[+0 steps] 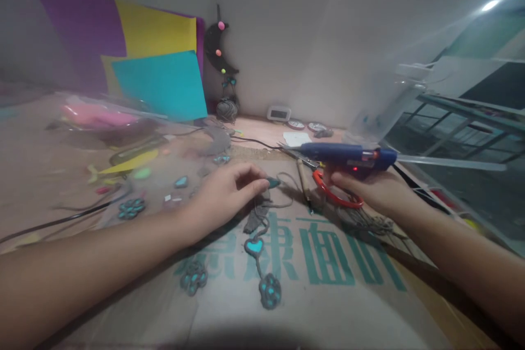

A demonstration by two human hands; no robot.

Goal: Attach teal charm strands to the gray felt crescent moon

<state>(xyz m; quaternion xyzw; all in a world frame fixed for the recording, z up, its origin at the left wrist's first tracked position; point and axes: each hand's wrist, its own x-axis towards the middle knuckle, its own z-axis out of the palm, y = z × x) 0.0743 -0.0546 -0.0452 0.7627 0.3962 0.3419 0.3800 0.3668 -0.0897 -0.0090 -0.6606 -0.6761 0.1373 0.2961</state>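
Observation:
In the middle of the view, my left hand (233, 188) pinches a small teal piece edged with grey cord (274, 181) between thumb and fingers. A loop of grey yarn (287, 205) trails from it. Below hangs a blue heart with a grey cord border (254, 247), joined by yarn to a grey paw-shaped piece with blue dots (269, 291). My right hand (375, 191) is wrapped round a blue hot glue gun (336, 152), its red light lit. The gun's nozzle points left, and a clear glue stick (455, 162) sticks out of its back.
Red-handled scissors (338, 194) and a wooden-handled tool (304, 178) lie under the glue gun. Another paw piece (194, 278) rests on the printed cardboard (229, 320). Coloured sheets (159, 85) and a dark crescent ornament (215, 49) stand at the wall. A black cable (53, 219) crosses the left side.

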